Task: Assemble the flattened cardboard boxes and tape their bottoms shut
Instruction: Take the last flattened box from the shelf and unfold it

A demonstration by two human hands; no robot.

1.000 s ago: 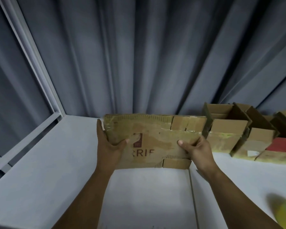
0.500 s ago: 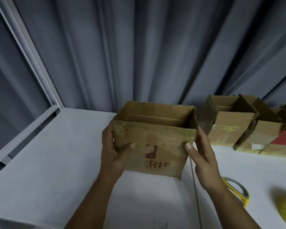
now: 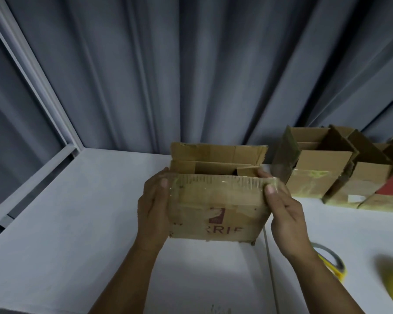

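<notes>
While my left hand (image 3: 154, 207) and right hand (image 3: 284, 216) grip the box (image 3: 216, 207), I should square its corners. Crooked walls would skew the flaps (image 3: 216, 152).

Both hands grip a worn brown cardboard box (image 3: 218, 207) with red lettering, opened up over a white table (image 3: 77, 223): left hand (image 3: 153, 211) at its left side, right hand (image 3: 284, 214) at its right. Right of the box, assembled brown cardboard boxes (image 3: 315, 175) line a grey pleated curtain (image 3: 213, 64); a yellow tape roll (image 3: 331, 261) lies nearer.

Dim, soft light; blurred, warped edges
</notes>
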